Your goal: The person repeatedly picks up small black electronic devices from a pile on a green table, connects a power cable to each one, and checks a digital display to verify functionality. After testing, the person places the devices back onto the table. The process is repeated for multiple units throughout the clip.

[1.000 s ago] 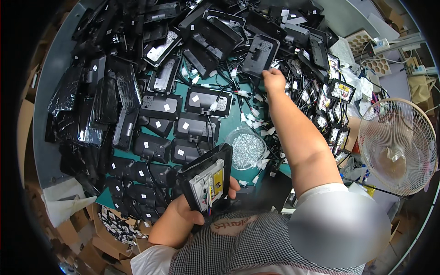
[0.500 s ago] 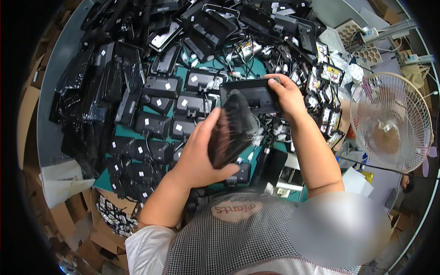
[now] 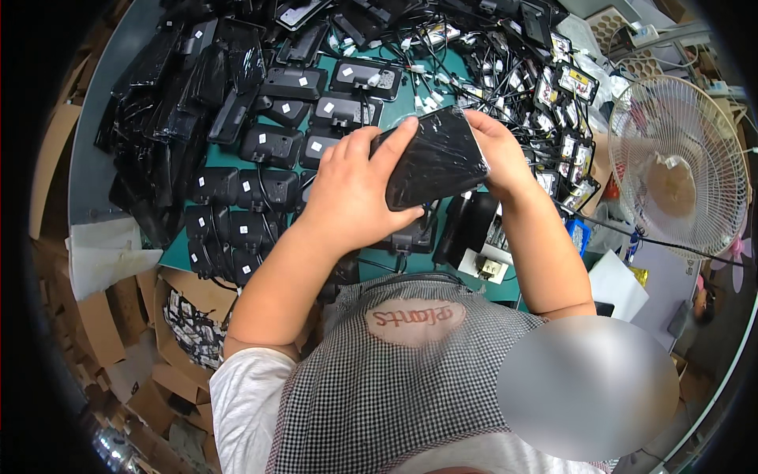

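Between my hands is a flat black panel in shiny clear plastic film (image 3: pixel 438 162), tilted above the teal mat (image 3: pixel 454 67). My left hand (image 3: pixel 347 186) grips its left side, fingers along the upper edge and thumb under the lower one. At the right edge, my right hand (image 3: pixel 504 158) is closed, its fingertips partly hidden behind the panel. The black housing seen earlier in that hand is out of sight now; whether it sits behind the panel I cannot tell. Rows of black housings with white square stickers (image 3: pixel 272 144) lie left of and below my hands.
Film-wrapped black panels (image 3: pixel 158 95) are heaped at the left. Small boards with white-plugged cables (image 3: pixel 580 83) crowd the right side. A round wire-cage fan (image 3: pixel 679 166) stands beyond my right arm. A cardboard box of small parts (image 3: pixel 193 324) sits at lower left.
The wrapped panel has moved up and right, from my left hand alone to between both hands. The black housing in my right hand has gone out of view. The whole view has shifted.
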A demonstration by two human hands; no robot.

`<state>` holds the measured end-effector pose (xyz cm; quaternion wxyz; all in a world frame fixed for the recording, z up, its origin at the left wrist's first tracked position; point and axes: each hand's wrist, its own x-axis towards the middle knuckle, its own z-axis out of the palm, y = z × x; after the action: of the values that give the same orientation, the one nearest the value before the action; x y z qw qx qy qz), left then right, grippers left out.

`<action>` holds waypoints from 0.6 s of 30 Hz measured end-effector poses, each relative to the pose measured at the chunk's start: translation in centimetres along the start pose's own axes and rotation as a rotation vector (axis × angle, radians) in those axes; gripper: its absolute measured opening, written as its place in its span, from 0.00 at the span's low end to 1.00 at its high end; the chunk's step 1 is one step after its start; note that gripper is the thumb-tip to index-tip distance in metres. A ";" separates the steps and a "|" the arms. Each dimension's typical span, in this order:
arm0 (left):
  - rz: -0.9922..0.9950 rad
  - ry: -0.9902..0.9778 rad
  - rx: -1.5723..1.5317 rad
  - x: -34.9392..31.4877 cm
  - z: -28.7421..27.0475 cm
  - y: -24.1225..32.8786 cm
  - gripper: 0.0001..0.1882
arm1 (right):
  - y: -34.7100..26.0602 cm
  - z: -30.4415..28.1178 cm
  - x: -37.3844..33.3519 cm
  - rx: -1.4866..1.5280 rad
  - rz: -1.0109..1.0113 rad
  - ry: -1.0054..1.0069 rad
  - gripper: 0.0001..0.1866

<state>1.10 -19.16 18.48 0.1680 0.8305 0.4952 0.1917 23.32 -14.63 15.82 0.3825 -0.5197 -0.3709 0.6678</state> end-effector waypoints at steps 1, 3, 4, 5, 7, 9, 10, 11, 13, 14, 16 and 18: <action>-0.015 -0.040 -0.030 -0.2 -0.1 0.0 0.57 | -0.1 0.1 -0.3 -0.010 0.004 0.007 0.12; -0.046 -0.122 -0.090 -0.6 -0.3 -0.1 0.57 | -0.4 0.6 -1.0 -0.028 0.014 0.024 0.13; -0.027 -0.118 -0.105 -0.8 -0.1 -0.2 0.56 | -0.2 0.5 -1.0 -0.024 0.016 0.011 0.14; -0.026 -0.113 -0.115 -1.1 0.0 -0.1 0.56 | -0.2 0.6 -1.3 0.006 0.038 0.019 0.15; -0.025 -0.101 -0.137 -1.4 0.2 0.0 0.56 | -0.4 1.0 -1.7 0.064 0.081 0.035 0.16; -0.055 -0.105 -0.186 -1.6 0.1 0.1 0.56 | 0.1 0.9 -1.8 0.191 0.094 -0.026 0.18; -0.072 -0.106 -0.211 -1.7 0.0 0.1 0.56 | 0.1 0.6 -2.0 0.291 0.111 -0.084 0.18; -0.149 -0.076 -0.290 -1.7 0.1 0.1 0.56 | 0.1 0.4 -2.2 0.390 0.128 -0.143 0.18; -0.311 -0.009 -0.442 -1.9 0.7 -0.3 0.55 | 0.4 1.0 -2.8 0.354 -0.027 -0.081 0.21; -0.361 0.002 -0.467 -2.1 0.8 -0.2 0.56 | 0.8 2.0 -3.9 0.272 -0.119 0.021 0.22; -0.394 0.034 -0.467 -2.2 1.2 -0.3 0.56 | 1.9 3.1 -5.4 0.034 -0.327 0.161 0.26; -0.402 0.065 -0.487 -2.3 1.7 -0.3 0.56 | 3.6 3.4 -6.2 -0.070 -0.505 0.091 0.25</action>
<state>0.67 -21.26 16.51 0.3806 0.6449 0.5941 0.2938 20.57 -22.05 15.73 0.5352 -0.4530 -0.4940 0.5141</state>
